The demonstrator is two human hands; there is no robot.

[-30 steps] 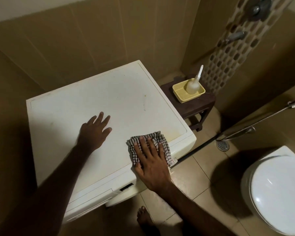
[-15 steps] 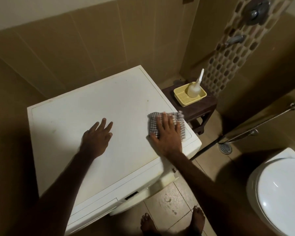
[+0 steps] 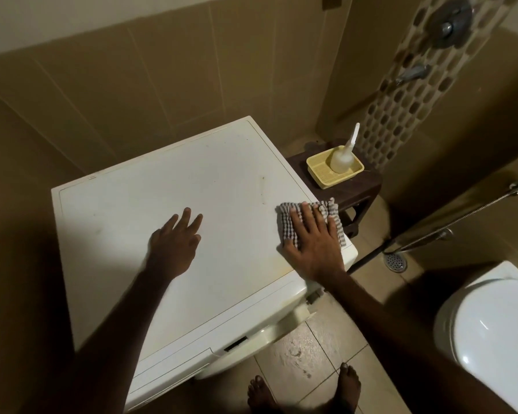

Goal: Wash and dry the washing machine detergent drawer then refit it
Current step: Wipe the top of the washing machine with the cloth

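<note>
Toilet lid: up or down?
Down. The white toilet lid lies shut over the bowl at lower right; its smooth top faces the camera, and no bowl opening shows.

A home bathroom is shown, one that also serves for laundry. The walls (image 3: pixel 168 79) are clad in large tan tiles and the floor (image 3: pixel 317 351) in matching ones, with a round metal floor drain (image 3: pixel 396 262) set into it and a white toilet (image 3: pixel 491 333) placed at the right edge. A shower valve (image 3: pixel 449 23) and a spout (image 3: pixel 413 73) are mounted on a mosaic tile strip (image 3: pixel 401 115) in the corner, a white front-loading washing machine (image 3: pixel 174 186) is stood against the wall, and a yellow plastic tray (image 3: pixel 326 174) with a bottle (image 3: pixel 343 158) is kept on a small dark stool (image 3: pixel 362 189) beside it.
</note>
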